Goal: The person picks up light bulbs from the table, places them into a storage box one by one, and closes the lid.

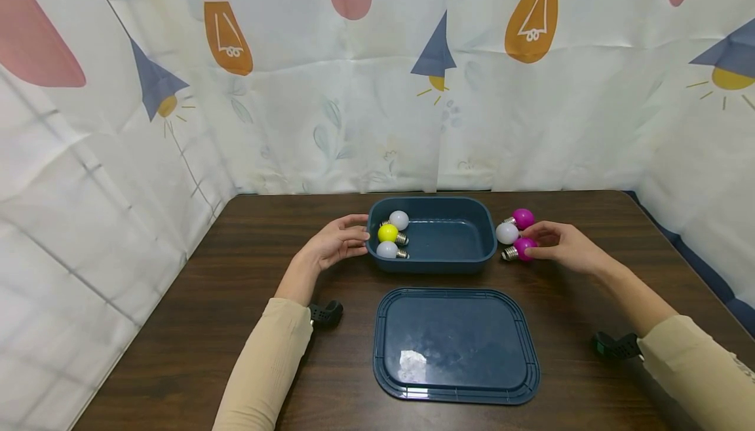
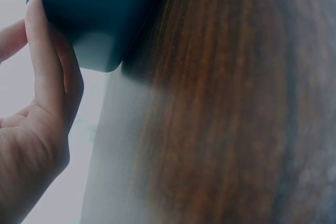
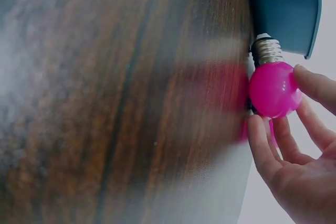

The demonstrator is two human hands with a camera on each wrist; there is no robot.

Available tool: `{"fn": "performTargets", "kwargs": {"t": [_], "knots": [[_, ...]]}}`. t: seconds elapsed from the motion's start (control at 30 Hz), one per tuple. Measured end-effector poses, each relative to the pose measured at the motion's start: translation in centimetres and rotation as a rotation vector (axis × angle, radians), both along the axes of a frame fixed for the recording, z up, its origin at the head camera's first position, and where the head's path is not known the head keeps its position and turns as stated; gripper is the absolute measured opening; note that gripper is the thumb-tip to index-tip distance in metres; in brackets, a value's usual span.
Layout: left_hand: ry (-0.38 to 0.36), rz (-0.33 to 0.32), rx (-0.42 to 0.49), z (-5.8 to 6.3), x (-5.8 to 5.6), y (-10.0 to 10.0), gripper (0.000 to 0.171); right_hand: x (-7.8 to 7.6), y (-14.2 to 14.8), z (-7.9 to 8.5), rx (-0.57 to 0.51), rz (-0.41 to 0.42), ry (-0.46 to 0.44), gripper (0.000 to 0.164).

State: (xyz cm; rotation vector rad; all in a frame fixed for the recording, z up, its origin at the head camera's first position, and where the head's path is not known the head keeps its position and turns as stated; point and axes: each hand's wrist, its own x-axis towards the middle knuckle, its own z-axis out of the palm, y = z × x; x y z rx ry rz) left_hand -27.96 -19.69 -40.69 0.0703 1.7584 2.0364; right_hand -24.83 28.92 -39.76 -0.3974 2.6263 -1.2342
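My right hand (image 1: pixel 563 245) pinches a magenta light bulb (image 3: pixel 275 90) between thumb and fingertips, its silver screw base pointing toward the box. This bulb lies low by the table, right of the blue box (image 1: pixel 451 266). Close behind it are a white bulb (image 1: pixel 507 233) and another magenta bulb (image 1: pixel 523 217). At the opposite end of the box, my left hand (image 1: pixel 336 241) touches the outer wall with extended fingers, one fingertip at the rim in the left wrist view. Inside the box, along its left end, lie a yellow bulb (image 1: pixel 387 233) and two white bulbs (image 1: pixel 399 220).
A dark blue lid (image 1: pixel 457 346) lies flat on the brown wooden table (image 1: pixel 248 274), in front of the box. Printed curtain cloth (image 1: pixel 377 123) hangs behind the table's back edge and along both sides.
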Motion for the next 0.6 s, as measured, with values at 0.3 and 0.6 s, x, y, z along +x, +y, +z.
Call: {"fn": "performTargets", "kwargs": {"t": [0.3, 0.6], "knots": [[0.004, 0.000, -0.005, -0.06, 0.01, -0.03, 0.060, 0.08, 0.25, -0.32, -0.001, 0.005, -0.003, 0.048], [0.011, -0.005, -0.005, -0.09, -0.08, -0.04, 0.060, 0.02, 0.42, -0.53, -0.014, 0.002, -0.012, 0.050]]}}
